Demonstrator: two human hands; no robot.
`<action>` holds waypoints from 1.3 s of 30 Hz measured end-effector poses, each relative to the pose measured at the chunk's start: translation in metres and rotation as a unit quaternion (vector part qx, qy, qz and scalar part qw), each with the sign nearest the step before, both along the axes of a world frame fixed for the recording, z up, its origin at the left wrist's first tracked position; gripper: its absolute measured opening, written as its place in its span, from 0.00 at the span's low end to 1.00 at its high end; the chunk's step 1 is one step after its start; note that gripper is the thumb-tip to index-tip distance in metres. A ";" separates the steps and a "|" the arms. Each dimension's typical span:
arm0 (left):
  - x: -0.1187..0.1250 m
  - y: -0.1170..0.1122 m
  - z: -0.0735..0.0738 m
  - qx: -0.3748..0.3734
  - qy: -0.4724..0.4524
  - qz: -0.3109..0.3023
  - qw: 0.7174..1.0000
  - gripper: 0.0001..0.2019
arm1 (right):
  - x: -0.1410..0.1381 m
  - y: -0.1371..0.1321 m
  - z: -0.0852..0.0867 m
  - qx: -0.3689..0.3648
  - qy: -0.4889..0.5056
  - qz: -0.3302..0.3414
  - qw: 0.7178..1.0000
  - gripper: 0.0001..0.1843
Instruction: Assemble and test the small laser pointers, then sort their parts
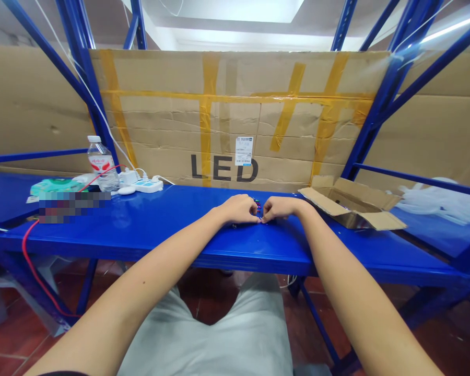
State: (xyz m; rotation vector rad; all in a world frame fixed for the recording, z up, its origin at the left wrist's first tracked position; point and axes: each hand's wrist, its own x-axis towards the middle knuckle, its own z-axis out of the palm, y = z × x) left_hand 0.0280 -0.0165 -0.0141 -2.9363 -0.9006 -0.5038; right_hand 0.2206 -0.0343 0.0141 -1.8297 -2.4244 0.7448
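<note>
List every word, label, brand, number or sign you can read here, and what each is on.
"LED": large black letters on the cardboard panel behind the table.
White sticker on that panel: fine print and a barcode, too small to read.
Bottle label: red markings, too blurred to read.
Green packet: no legible text.

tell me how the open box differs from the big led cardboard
The open box is far smaller than the LED cardboard. The open box sits on the blue table, flaps spread; the LED cardboard stands upright at the back. The LED cardboard bears large black letters; the open box shows none. Both are brown cardboard.
</note>
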 end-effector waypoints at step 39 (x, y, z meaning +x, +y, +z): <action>-0.010 0.020 -0.002 -0.112 -0.319 -0.028 0.941 0.03 | -0.021 0.010 -0.016 0.144 0.311 0.008 0.939 0.06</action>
